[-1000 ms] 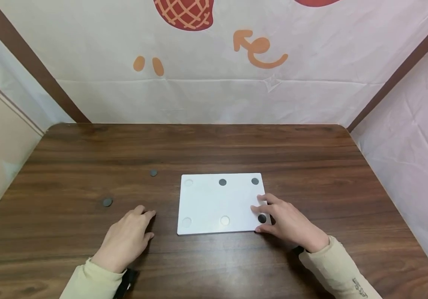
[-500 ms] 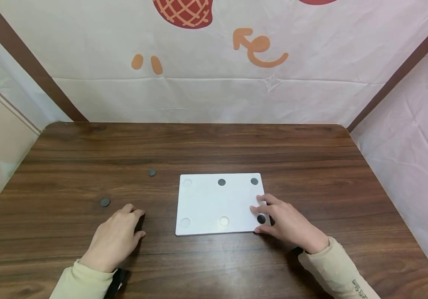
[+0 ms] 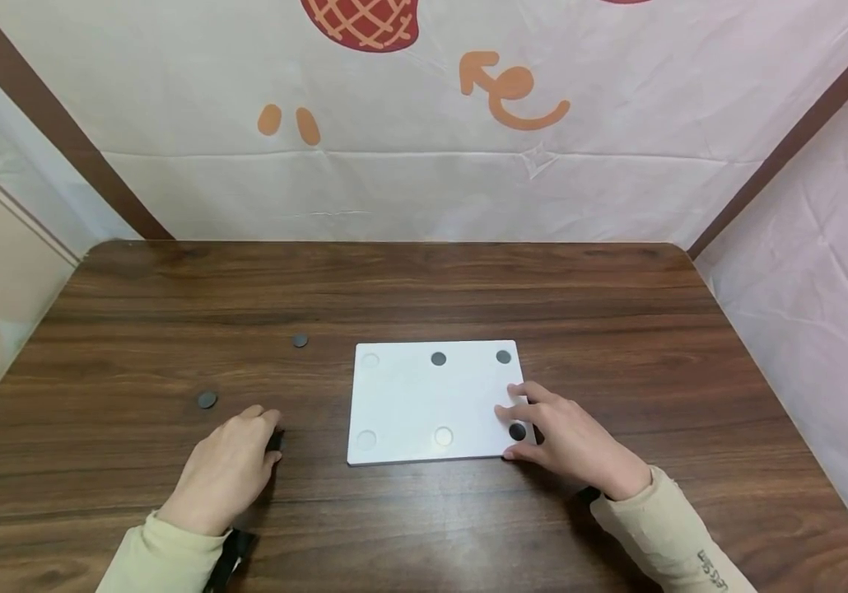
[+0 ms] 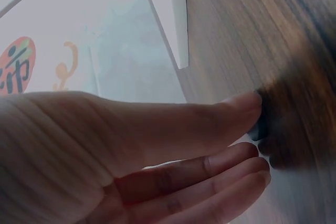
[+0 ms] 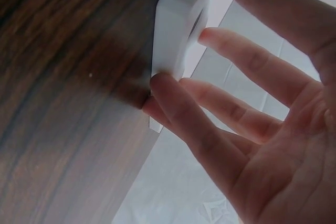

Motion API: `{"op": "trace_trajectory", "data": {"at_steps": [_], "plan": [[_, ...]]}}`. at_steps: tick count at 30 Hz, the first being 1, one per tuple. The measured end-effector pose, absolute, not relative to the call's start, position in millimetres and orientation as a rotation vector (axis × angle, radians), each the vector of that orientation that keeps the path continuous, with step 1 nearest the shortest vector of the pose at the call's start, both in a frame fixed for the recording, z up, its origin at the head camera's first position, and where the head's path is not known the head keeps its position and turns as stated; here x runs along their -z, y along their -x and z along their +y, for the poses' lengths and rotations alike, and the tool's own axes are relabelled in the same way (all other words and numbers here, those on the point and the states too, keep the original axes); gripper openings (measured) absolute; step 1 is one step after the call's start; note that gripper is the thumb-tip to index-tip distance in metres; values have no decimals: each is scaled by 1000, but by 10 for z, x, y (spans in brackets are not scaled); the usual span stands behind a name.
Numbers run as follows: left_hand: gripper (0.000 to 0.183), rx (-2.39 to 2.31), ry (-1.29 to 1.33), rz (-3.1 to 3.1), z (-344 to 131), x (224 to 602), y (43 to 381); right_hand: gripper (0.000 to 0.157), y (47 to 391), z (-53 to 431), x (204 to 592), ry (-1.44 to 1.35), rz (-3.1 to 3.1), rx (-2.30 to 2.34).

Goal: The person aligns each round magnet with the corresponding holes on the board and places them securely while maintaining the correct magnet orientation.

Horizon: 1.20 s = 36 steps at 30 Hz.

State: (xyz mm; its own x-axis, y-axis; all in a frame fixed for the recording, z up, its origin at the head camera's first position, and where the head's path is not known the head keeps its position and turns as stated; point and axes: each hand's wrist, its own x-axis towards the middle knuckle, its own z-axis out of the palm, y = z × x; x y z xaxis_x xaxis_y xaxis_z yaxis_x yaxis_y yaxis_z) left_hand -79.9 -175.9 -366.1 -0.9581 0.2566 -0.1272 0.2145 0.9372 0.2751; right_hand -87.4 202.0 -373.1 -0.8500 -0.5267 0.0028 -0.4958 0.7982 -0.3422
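Note:
My left hand (image 3: 220,473) is low over the table, left of the white board, and pinches a black disc (image 3: 274,440) between thumb and fingers. In the left wrist view, the dark disc (image 4: 258,128) shows at the thumb tip, partly hidden. The white board (image 3: 402,403) lies flat with round recesses. Black discs fill the back middle (image 3: 439,359), back right and front right recesses; pale recesses show at back left, front left and front middle. My right hand (image 3: 568,436) holds the board's right end, thumb at the front edge, two fingertips on top.
Two loose black discs lie on the wooden table (image 3: 617,329) left of the board: a nearer disc (image 3: 207,399), just beyond my left hand, and a farther disc (image 3: 300,340). A white printed cloth (image 3: 424,198) stands behind the table.
My left hand has drawn back left, away from the board, and a black disc now shows between its fingers. My right hand and the board have stayed put.

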Motion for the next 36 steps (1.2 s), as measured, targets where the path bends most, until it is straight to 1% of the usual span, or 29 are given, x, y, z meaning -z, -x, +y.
{"op": "trace_trajectory", "data": {"at_steps": [3, 15, 23, 33, 36], "plan": [[21, -406, -368, 2941, -1762, 3669, 782, 41, 870, 2015, 3730, 820, 2880, 512], [20, -436, -357, 2935, -1810, 3632, 781, 42, 857, 2021, 3729, 822, 2900, 533], [18, -443, -414, 2953, -1798, 3676, 791, 42, 863, 2009, 3735, 807, 2898, 520], [24, -458, -397, 2949, -1781, 3661, 789, 41, 862, 2009, 3734, 809, 2896, 524], [22, -463, -388, 2964, -1772, 3653, 787, 41, 864, 2008, 3732, 812, 2897, 524]]}}
